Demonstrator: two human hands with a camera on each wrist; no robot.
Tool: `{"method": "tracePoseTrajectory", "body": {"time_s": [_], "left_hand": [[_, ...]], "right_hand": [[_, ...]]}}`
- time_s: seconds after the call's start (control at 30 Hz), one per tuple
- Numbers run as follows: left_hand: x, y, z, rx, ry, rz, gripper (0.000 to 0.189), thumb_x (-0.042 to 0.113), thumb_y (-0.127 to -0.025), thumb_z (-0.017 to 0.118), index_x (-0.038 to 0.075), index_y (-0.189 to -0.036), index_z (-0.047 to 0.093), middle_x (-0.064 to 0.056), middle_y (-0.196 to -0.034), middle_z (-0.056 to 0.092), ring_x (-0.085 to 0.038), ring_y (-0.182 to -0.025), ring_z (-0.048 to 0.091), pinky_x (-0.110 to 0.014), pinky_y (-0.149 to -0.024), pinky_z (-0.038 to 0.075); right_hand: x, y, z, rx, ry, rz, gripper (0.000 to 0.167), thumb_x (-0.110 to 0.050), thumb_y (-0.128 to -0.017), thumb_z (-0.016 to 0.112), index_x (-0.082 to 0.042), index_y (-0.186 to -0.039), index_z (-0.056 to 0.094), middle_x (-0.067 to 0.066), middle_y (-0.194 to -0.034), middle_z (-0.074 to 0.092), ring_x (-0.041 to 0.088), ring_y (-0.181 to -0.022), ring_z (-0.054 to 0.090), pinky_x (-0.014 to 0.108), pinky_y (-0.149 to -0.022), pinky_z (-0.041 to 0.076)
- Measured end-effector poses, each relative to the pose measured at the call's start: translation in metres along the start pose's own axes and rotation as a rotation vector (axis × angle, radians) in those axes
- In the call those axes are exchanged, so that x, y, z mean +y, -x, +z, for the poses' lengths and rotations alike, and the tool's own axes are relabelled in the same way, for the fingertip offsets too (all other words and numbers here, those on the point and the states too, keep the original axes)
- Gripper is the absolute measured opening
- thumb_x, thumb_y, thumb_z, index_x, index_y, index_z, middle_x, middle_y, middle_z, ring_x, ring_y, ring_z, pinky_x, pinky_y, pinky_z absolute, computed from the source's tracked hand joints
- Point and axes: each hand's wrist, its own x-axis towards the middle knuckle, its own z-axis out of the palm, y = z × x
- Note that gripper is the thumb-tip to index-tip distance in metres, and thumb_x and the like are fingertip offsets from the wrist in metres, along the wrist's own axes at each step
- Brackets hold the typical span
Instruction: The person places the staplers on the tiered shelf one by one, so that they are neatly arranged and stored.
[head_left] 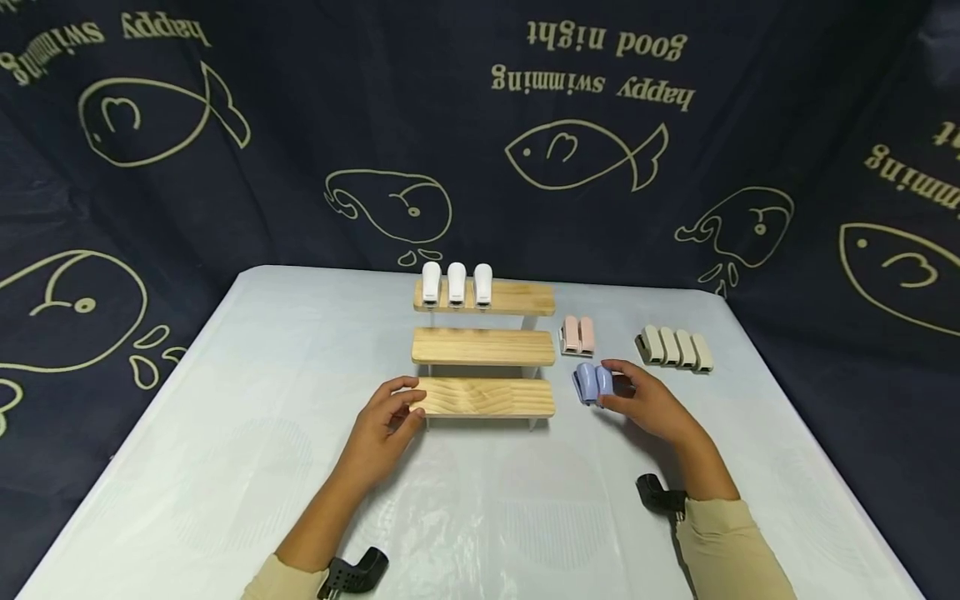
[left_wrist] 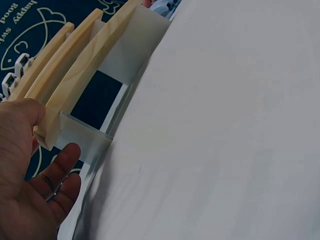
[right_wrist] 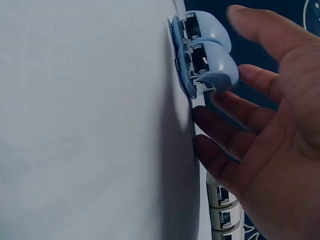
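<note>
In the head view, my left hand (head_left: 381,429) is at the left end of the lowest board of a three-tier wooden display stand (head_left: 483,398). Its thumb and a finger pinch the board's end; the other fingers curl loosely below in the left wrist view. Two light-blue mini staplers (head_left: 587,383) sit side by side on the table, right of the stand. My right hand (head_left: 651,407) is around the right-hand one, fingers spread. From the right wrist, a gap shows between thumb (right_wrist: 250,22) and the blue staplers (right_wrist: 212,65); whether another finger touches them, I cannot tell.
Three white mini staplers (head_left: 457,284) stand on the top board. Two pink ones (head_left: 577,335) are behind the blue pair, and a row of several beige ones (head_left: 677,348) is farther right. A dark fish-print cloth (head_left: 465,125) hangs behind the white-covered table (head_left: 300,358).
</note>
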Motion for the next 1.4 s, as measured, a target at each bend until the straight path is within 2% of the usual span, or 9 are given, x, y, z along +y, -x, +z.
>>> {"method": "tracePoseTrajectory", "body": {"time_s": [0.13, 0.5, 1.0, 1.4], "left_hand": [[-0.001, -0.001, 0.0, 0.001, 0.004, -0.015, 0.024, 0.008, -0.096, 0.067, 0.002, -0.119, 0.068, -0.007, -0.137, 0.054, -0.013, -0.086, 0.062, -0.026, -0.073, 0.054], [-0.001, -0.001, 0.0, -0.008, -0.004, -0.037, 0.024, 0.01, -0.096, 0.067, 0.003, -0.12, 0.069, -0.005, -0.138, 0.054, -0.014, -0.091, 0.062, -0.027, -0.075, 0.054], [0.0, -0.001, -0.001, -0.009, 0.007, -0.032, 0.025, 0.009, -0.096, 0.067, 0.003, -0.12, 0.068, -0.006, -0.137, 0.054, -0.013, -0.087, 0.063, -0.026, -0.075, 0.055], [0.0, -0.001, -0.001, -0.004, 0.009, -0.027, 0.024, 0.008, -0.096, 0.067, 0.002, -0.119, 0.069, -0.006, -0.137, 0.054, -0.014, -0.087, 0.063, -0.026, -0.075, 0.054]], "right_hand": [[0.004, -0.001, 0.001, -0.012, 0.054, 0.017, 0.066, -0.021, -0.091, 0.075, -0.001, -0.145, 0.044, 0.022, -0.125, 0.06, 0.036, -0.116, 0.056, 0.054, -0.099, 0.044], [0.012, -0.003, 0.003, 0.003, 0.078, -0.057, 0.061, -0.008, -0.089, 0.074, -0.001, -0.142, 0.044, 0.024, -0.125, 0.059, 0.034, -0.109, 0.057, 0.05, -0.09, 0.048], [0.013, -0.003, 0.006, 0.014, 0.124, -0.067, 0.065, -0.002, -0.086, 0.074, 0.0, -0.143, 0.043, 0.025, -0.131, 0.055, 0.034, -0.109, 0.055, 0.053, -0.096, 0.043], [0.009, -0.003, 0.007, 0.018, 0.146, -0.04, 0.066, -0.003, -0.086, 0.074, 0.001, -0.143, 0.043, 0.027, -0.135, 0.053, 0.039, -0.119, 0.051, 0.056, -0.103, 0.037]]}}
